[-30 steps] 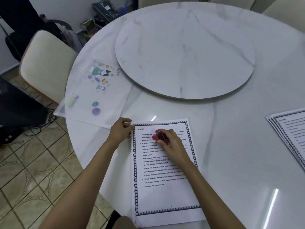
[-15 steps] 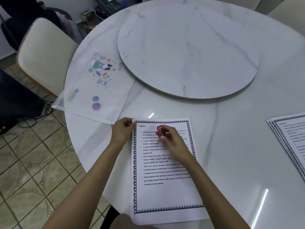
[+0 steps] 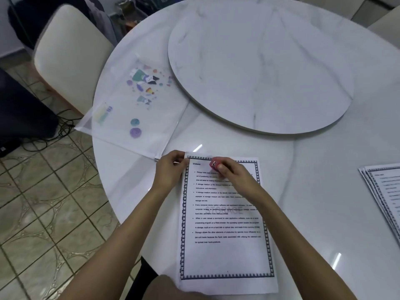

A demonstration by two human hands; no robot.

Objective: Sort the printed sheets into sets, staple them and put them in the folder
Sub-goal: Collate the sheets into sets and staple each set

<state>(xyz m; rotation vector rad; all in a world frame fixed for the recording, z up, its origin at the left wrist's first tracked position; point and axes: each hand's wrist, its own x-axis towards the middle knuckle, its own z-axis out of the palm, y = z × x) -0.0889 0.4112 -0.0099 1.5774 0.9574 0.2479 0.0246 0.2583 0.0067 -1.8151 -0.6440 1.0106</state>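
A set of printed sheets (image 3: 227, 252) with a dark patterned border, headed STORAGE, lies on the white marble table (image 3: 303, 191) right in front of me. My left hand (image 3: 170, 171) pinches its top left corner and lifts that corner a little. My right hand (image 3: 234, 174) grips a small red stapler (image 3: 214, 163) just above the top edge of the sheets, near that corner. A translucent folder (image 3: 138, 109) printed with coloured cartoon figures lies flat at the table's left edge, partly overhanging it. A second pile of bordered sheets (image 3: 383, 191) lies at the right.
A round marble turntable (image 3: 259, 66) fills the middle of the table. A cream chair (image 3: 67, 53) stands to the left beside the folder. Tiled floor and dark cables (image 3: 54, 128) lie below the table's left rim.
My right hand has carried the red stapler up the page toward the top left corner. My left hand has raised that corner slightly. The camera has tilted a little.
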